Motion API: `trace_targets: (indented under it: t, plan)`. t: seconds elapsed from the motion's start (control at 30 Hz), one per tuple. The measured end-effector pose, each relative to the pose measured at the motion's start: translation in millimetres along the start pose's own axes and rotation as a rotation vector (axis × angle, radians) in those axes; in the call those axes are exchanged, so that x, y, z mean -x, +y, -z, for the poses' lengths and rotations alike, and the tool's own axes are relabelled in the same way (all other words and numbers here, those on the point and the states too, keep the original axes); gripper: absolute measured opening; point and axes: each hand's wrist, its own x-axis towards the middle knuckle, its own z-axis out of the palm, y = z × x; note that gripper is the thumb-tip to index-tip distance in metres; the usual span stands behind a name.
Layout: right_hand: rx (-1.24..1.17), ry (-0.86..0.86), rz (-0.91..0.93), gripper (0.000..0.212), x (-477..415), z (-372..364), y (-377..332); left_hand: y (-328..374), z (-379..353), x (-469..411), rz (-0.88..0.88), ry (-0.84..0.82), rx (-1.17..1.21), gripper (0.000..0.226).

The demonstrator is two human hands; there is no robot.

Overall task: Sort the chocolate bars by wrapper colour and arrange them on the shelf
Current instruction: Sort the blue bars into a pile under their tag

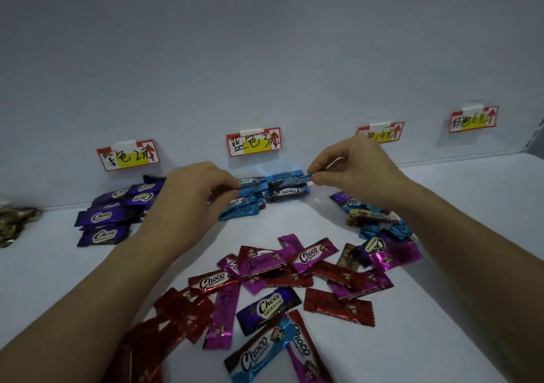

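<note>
Blue-wrapped chocolate bars (282, 186) are stacked against the back wall under the blue price label (253, 141). My left hand (194, 189) pinches the left end of a blue bar in that group. My right hand (350, 167) pinches the right end of the top blue bar. To the left, a group of purple bars (114, 214) lies under another label (128, 155). A mixed heap of red, magenta, purple and blue bars (279, 282) is spread on the white shelf (456, 206) in front.
Gold-wrapped pieces (14, 220) lie at the far left edge. A smaller mixed pile (374, 220) sits under my right forearm. Two more price labels (382, 131) (473, 119) hang on the back wall to the right.
</note>
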Motion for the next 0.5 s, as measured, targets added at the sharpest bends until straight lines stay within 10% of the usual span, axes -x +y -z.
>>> trace_targets:
  t: [0.5]
  plan:
    - [0.426, 0.11, 0.106, 0.019, -3, -34, -8, -13, -22, 9, 0.097, -0.142, -0.072, 0.018]
